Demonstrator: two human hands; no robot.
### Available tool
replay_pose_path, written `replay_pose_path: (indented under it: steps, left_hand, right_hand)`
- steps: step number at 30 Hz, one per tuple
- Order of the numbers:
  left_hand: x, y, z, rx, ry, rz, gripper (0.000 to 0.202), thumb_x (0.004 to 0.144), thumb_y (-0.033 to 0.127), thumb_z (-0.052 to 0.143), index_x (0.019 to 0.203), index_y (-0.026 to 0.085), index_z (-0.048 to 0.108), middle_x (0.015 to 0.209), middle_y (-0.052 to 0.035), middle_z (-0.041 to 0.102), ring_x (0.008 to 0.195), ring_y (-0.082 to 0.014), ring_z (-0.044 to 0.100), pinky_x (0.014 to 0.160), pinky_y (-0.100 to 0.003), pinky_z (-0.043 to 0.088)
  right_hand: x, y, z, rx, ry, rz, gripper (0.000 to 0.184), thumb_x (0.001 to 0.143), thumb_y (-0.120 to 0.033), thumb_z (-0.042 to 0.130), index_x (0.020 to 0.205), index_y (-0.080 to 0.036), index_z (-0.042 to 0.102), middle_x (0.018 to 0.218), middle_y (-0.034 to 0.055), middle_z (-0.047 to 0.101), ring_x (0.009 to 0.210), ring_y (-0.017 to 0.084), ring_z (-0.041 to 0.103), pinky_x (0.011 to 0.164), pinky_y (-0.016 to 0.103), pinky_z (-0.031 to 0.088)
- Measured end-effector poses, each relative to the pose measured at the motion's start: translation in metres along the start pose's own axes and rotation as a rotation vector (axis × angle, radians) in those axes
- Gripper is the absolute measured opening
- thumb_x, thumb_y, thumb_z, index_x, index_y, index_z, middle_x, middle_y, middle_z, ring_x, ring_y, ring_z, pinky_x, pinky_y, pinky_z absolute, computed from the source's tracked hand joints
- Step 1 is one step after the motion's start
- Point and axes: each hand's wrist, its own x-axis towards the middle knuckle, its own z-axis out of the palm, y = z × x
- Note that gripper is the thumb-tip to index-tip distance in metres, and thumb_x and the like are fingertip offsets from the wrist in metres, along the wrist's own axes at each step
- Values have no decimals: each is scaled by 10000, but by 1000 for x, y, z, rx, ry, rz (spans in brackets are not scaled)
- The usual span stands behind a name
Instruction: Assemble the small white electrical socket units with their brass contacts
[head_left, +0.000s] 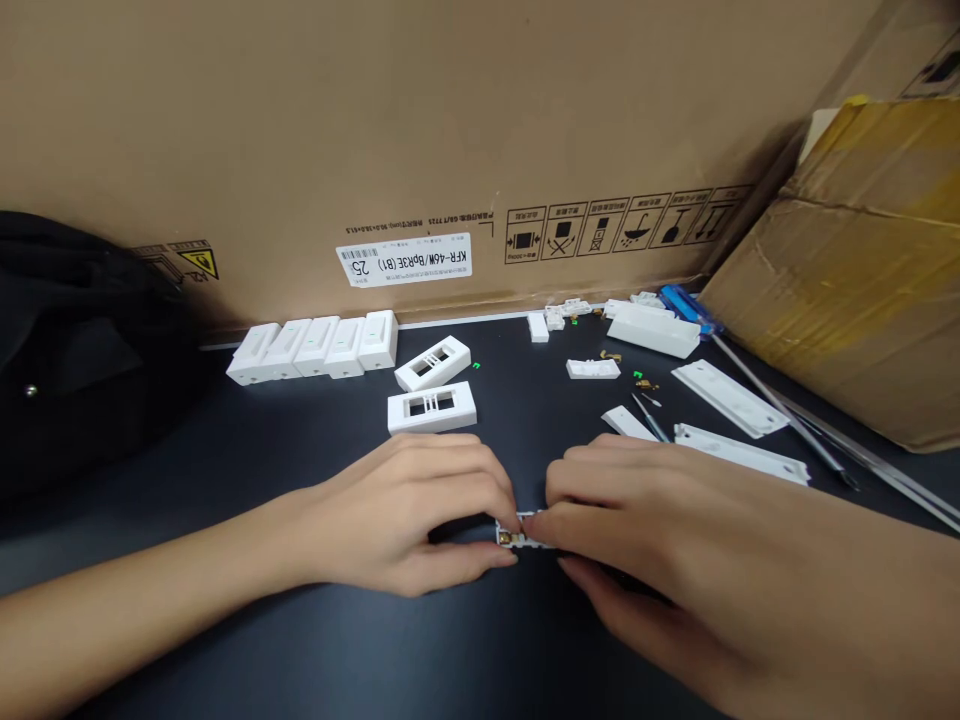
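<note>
Between my two hands lies a small white switch base with brass contacts inside, low over the dark table. My left hand pinches its left end between thumb and index finger. From the other side my right hand presses its index fingertip onto the brass parts, and its fingers cover the base's right end. Beyond my left hand sit two white switch frames with rectangular openings. Past my right hand are a white plastic strip, a thin pointed tool and white back plates.
Assembled white switches stand in a row at the back left. Loose white parts, brass pieces and green bits are scattered right. A blue-handled screwdriver lies near a cardboard box. A black bag fills the left side.
</note>
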Motion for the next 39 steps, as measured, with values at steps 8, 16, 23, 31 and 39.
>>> replay_pose_path:
  steps: [8, 16, 23, 31, 39]
  left_hand:
    - [1, 0, 1, -3, 11, 20, 74, 1064, 225, 713, 1105, 167, 732, 1060, -86, 812, 950, -181, 755, 854, -284, 603]
    - [-1, 1, 5, 176, 14, 38, 90, 1056, 247, 686, 1086, 165, 705, 1041, -66, 786, 885, -182, 721, 795, -303, 580]
    - [-4, 0, 4, 130, -1, 7, 127, 1072, 283, 688, 1124, 169, 673, 1071, -70, 778, 954, -176, 745, 843, -282, 600]
    - [-1, 0, 2, 115, 1, 45, 122, 1105, 282, 662, 1133, 167, 693, 1093, -80, 799, 956, -178, 745, 838, -283, 591]
    - [1, 1, 2, 117, 39, 86, 126, 1078, 236, 711, 1158, 139, 710, 1098, -80, 815, 961, -171, 765, 842, -272, 600]
  right_hand:
    - [-2, 2, 1, 36, -17, 7, 152, 947, -131, 601, 851, -225, 674, 837, 5, 625, 753, 181, 615, 691, 344, 433]
    - [-3, 1, 1, 98, -27, 48, 146, 952, -136, 607, 900, -238, 697, 874, -9, 652, 786, 174, 626, 733, 343, 458]
    - [-4, 0, -2, 140, -65, 90, 130, 956, -160, 629, 945, -250, 721, 894, -8, 677, 800, 177, 648, 738, 338, 474]
    - [-5, 0, -5, 134, -75, 91, 148, 950, -148, 630, 963, -255, 733, 891, -17, 671, 795, 166, 648, 712, 327, 469]
    - [-6, -1, -1, 137, -46, 87, 164, 970, -159, 583, 935, -258, 710, 898, -19, 666, 792, 164, 637, 699, 335, 456]
